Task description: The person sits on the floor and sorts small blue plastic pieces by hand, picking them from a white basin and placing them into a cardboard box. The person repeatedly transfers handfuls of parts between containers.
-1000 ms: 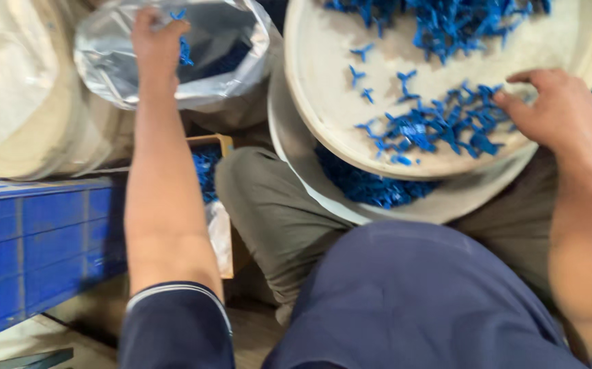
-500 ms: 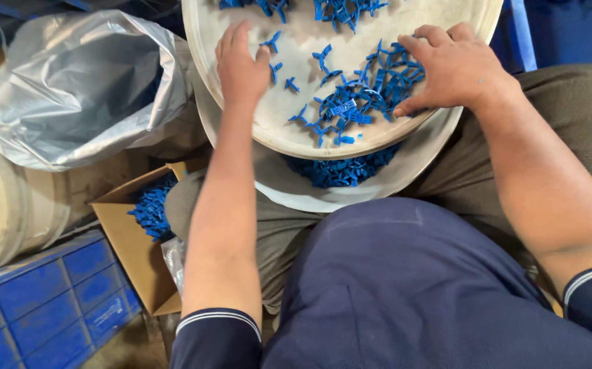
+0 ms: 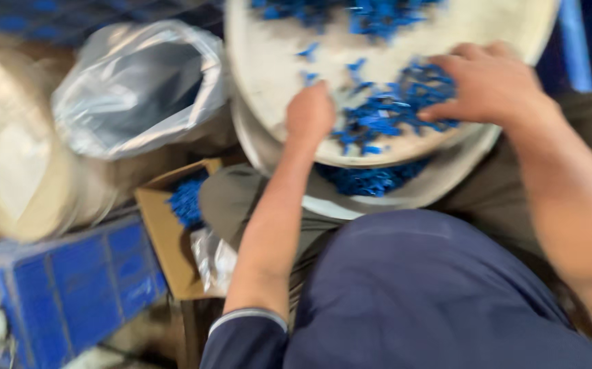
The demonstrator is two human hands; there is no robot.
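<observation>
Down slides the left hand [image 3: 311,113], fist closed, beside the right hand [image 3: 490,85] clawing small blue plastic pieces [image 3: 391,113] on the cream tray [image 3: 268,61] (lap-balanced, a hard rake might spill some).

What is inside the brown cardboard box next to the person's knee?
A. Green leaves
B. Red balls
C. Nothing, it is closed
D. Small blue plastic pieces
D: the open cardboard box holds small blue pieces, the same colour as the pile on the round tray under the left hand and right hand.
</observation>
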